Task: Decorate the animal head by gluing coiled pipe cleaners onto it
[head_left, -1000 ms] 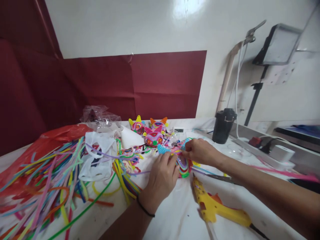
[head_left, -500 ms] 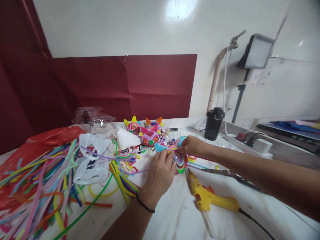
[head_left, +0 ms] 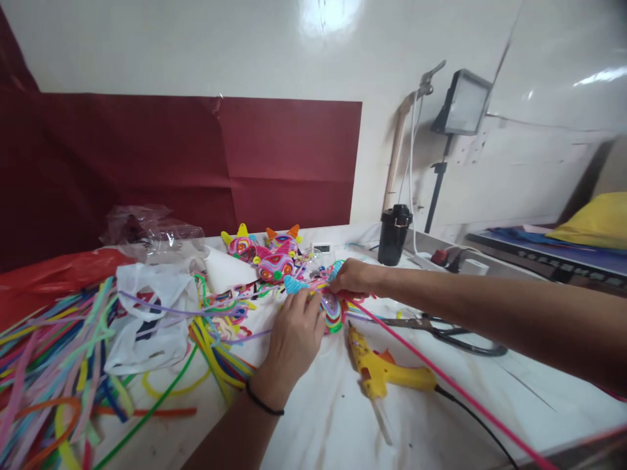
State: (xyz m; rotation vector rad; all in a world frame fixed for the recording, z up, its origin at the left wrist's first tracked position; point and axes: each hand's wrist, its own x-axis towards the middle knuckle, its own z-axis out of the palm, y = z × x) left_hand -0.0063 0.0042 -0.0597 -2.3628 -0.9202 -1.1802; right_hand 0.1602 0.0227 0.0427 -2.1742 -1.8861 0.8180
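A many-coloured animal face made of pipe cleaners, with light blue ears, lies on the table between my hands. My left hand is bent over its left edge, fingers closed on it. At its upper right, my right hand pinches a bright pink pipe cleaner against the face. That strand runs from beneath the hand to the lower right. The fingertips of both hands are partly hidden. Just in front lies a yellow glue gun, with scissors behind it.
Several finished animal faces sit behind my hands. Loose pipe cleaners and a white plastic bag spread over the left. A black cup and a lamp stand at the back right. The glue gun's cord trails toward the front.
The view has swung to the right. The pink pipe cleaner now stretches visibly from my right hand across the glue gun's side. Both hands stay at the animal face.
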